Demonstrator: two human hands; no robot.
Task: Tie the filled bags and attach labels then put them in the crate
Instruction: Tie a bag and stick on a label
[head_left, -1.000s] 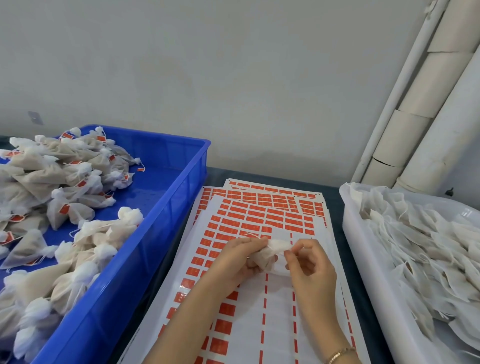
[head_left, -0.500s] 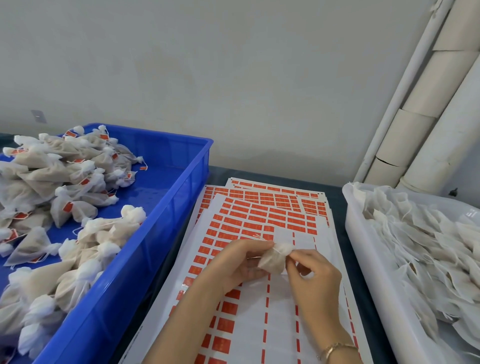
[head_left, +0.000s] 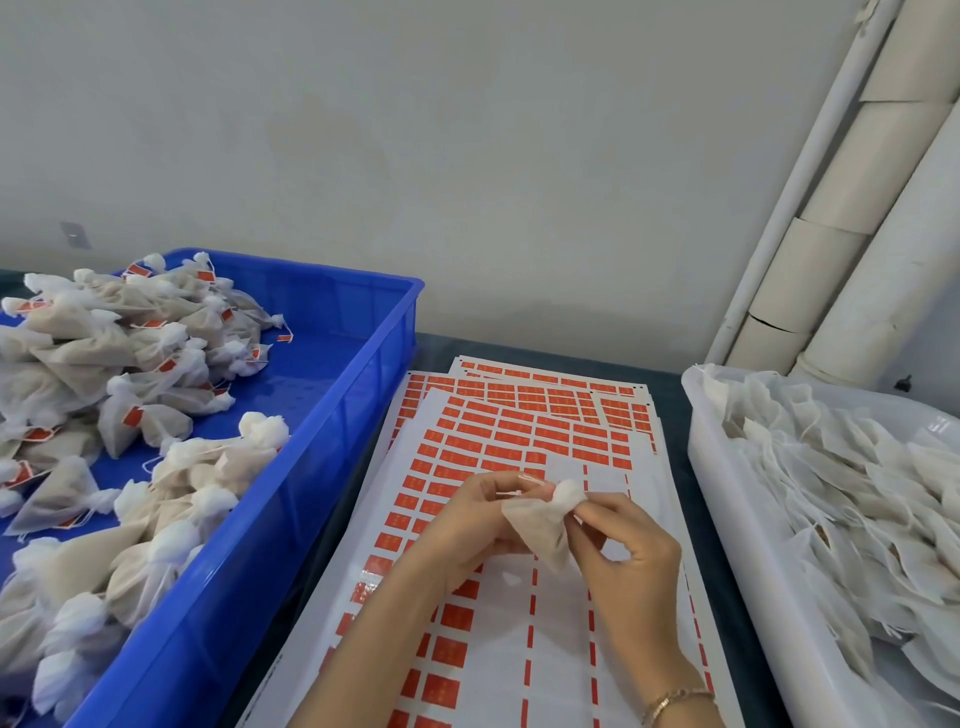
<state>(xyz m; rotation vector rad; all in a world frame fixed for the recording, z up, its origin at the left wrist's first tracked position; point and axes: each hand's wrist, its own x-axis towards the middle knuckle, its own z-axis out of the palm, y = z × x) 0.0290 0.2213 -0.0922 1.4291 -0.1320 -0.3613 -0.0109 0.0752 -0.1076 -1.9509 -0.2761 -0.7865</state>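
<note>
Grip is two-handed: my left hand (head_left: 462, 525) curls round the body of one small filled white mesh bag (head_left: 537, 527), and my right hand (head_left: 628, 566) pinches its neck just under the bunched white top. A thin white string (head_left: 511, 491) shows at the left fingertips; whether it is knotted I cannot tell. I see the bag held over the white sheets of orange-red labels (head_left: 519, 431), which lie directly beneath the grip, their nearest rows partly peeled. Left of the grip stands the blue plastic crate (head_left: 322, 493), with tied, labelled bags (head_left: 130, 364) heaped inside. Right of the grip sits the white plastic tray (head_left: 722, 519) of flat untied bags (head_left: 857, 493). A gold-coloured bracelet (head_left: 670, 699) circles my right wrist.
</note>
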